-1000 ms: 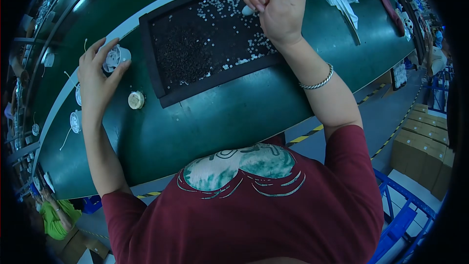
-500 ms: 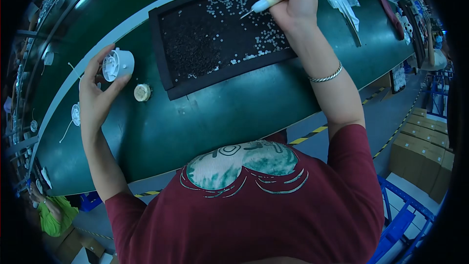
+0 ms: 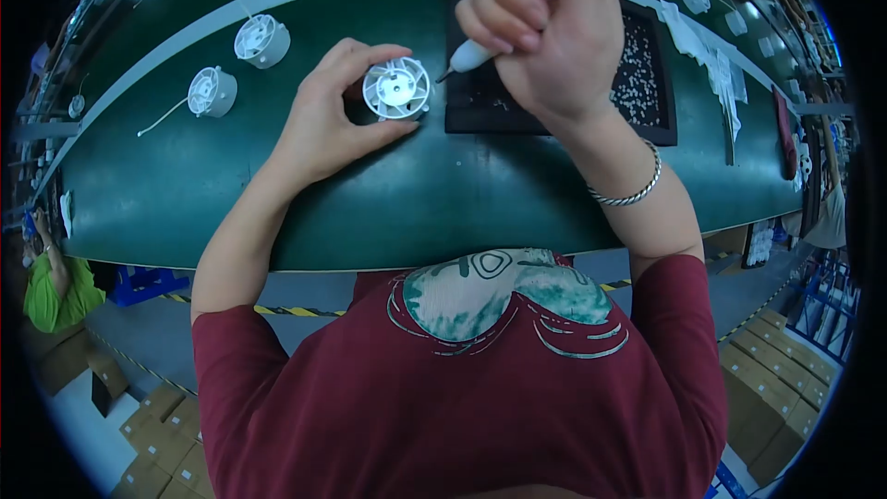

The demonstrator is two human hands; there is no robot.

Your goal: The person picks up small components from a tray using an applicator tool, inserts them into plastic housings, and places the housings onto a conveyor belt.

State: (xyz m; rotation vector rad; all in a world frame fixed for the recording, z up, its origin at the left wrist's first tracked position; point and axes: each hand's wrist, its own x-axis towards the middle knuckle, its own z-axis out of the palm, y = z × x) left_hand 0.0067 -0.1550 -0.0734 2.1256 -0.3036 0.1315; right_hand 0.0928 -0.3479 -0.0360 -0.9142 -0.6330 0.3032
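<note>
A round white plastic housing (image 3: 397, 91) with spokes and a hub sits in the fingers of my left hand (image 3: 323, 115), its spoked face turned up. My right hand (image 3: 559, 37) is a fist around a screwdriver (image 3: 471, 56) with a white handle. The thin dark tip points down-left, just right of the housing, and appears apart from it. Behind my right hand and wrist lies a black tray (image 3: 455, 111), partly hidden. Small light-coloured parts (image 3: 639, 74) are scattered in its right side.
Two more white housings, one at the upper left (image 3: 261, 41) and one lower (image 3: 212, 92), stand on the green table (image 3: 388, 203) with wires attached. Clear plastic bags (image 3: 716, 60) lie right of the tray. A person in green (image 3: 60, 291) is at far left. Cardboard boxes (image 3: 776, 370) stand behind.
My right hand has brought the screwdriver from over the tray to beside the housing. My left hand has turned the housing's spoked face upward. The camera view has shifted.
</note>
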